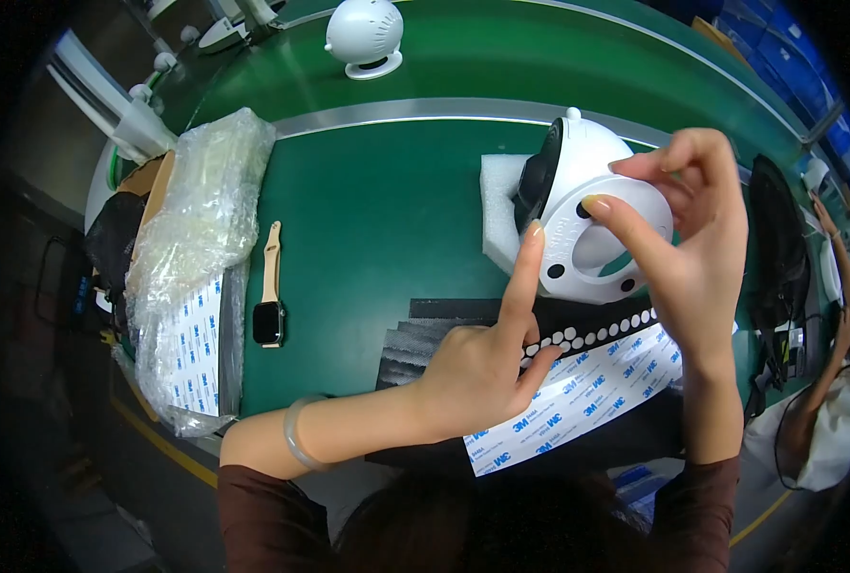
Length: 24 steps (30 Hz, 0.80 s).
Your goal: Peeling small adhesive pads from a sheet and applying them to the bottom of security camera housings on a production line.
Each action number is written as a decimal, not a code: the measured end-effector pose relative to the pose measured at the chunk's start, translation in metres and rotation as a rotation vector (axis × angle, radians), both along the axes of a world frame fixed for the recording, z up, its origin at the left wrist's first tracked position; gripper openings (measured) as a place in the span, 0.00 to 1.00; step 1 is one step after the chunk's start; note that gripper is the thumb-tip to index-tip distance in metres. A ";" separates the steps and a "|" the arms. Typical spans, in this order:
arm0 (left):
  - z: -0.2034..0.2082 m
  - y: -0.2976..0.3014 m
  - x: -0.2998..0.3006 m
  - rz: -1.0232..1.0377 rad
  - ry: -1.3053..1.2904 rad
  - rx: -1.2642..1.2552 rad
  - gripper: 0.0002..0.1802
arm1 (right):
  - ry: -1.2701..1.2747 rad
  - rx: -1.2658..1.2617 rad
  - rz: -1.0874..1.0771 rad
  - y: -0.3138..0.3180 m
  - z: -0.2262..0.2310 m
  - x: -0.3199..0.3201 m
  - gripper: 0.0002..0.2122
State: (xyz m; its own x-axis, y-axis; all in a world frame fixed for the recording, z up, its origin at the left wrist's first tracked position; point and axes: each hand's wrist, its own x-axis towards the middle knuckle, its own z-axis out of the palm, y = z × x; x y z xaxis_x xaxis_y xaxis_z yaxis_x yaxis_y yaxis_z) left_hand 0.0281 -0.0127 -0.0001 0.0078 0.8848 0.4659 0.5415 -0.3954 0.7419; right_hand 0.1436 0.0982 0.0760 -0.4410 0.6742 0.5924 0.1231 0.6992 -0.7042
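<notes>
A white round device (592,143) with a dark front lies tipped, its ring-shaped base (566,239) facing me. Several round black pads (557,271) sit on that ring. My right hand (692,224) grips the base, its thumb pressing at the upper pad and its fingers over the far rim. My left hand (487,363) points its index finger at the ring's left edge, the tip touching or almost touching it; its thumb is apart and the other fingers curl. Beneath the hands is a sheet of round stickers (606,334) with printed white backing paper (616,382).
A white foam block (499,191) stands behind the device. A watch (268,320) lies on the green table left of my hands. Farther left is a bubble-wrapped stack (205,191). Another white round device (363,33) stands beyond the metal strip. Someone's arm (845,277) shows at far right.
</notes>
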 end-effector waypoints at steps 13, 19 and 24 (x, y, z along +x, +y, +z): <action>0.006 0.002 -0.005 -0.050 0.324 0.214 0.15 | -0.498 0.205 0.233 -0.016 0.016 0.066 0.13; 0.004 0.006 -0.008 -0.098 0.211 0.134 0.06 | -0.484 -0.065 0.203 -0.030 -0.026 0.072 0.07; 0.013 0.005 -0.006 -0.085 0.318 -0.061 0.06 | -0.400 0.024 0.121 -0.031 -0.044 0.064 0.08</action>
State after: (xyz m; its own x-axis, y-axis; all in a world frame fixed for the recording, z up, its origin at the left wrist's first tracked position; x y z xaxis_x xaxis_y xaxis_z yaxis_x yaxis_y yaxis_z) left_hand 0.0224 -0.0076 0.0130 0.2192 0.9011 0.3740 0.7170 -0.4088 0.5646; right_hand 0.2076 0.0669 0.0318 -0.7144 0.5918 0.3732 0.2997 0.7409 -0.6011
